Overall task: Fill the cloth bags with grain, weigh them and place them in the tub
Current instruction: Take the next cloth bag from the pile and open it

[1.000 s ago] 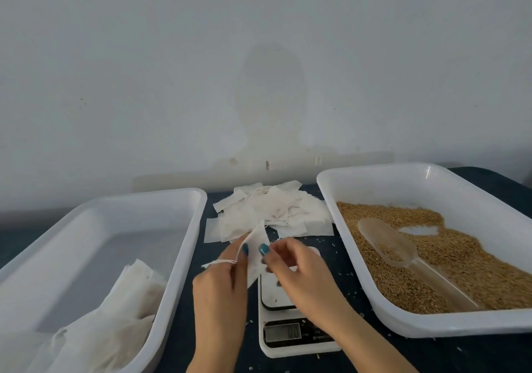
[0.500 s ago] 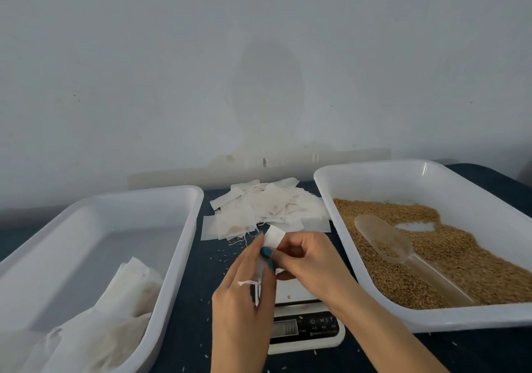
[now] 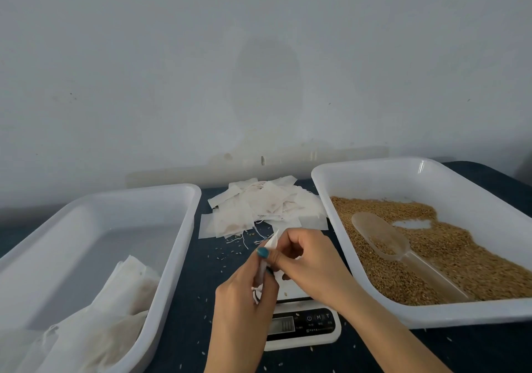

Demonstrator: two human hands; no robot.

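Observation:
Over the white scale (image 3: 305,331), both hands hold one small white cloth bag (image 3: 272,243) edge-on. My left hand (image 3: 244,295) pinches its lower part, with the drawstring hanging by the palm. My right hand (image 3: 308,260) pinches the bag's upper edge. Behind them lies a heap of empty cloth bags (image 3: 259,208). The right tub (image 3: 374,171) holds brown grain (image 3: 449,260) and a clear plastic scoop (image 3: 383,237) lying on it. In the left tub (image 3: 121,208), several filled bags (image 3: 115,300) sit at the near end.
The dark blue tabletop (image 3: 198,271) carries scattered loose grains between the tubs. A pale wall rises right behind the table. The scale's display and buttons face me at the near edge.
Both hands with the bag have shifted slightly, and the bag has turned from flat to edge-on between the fingers. The camera tilted a little, showing more of the scale's front.

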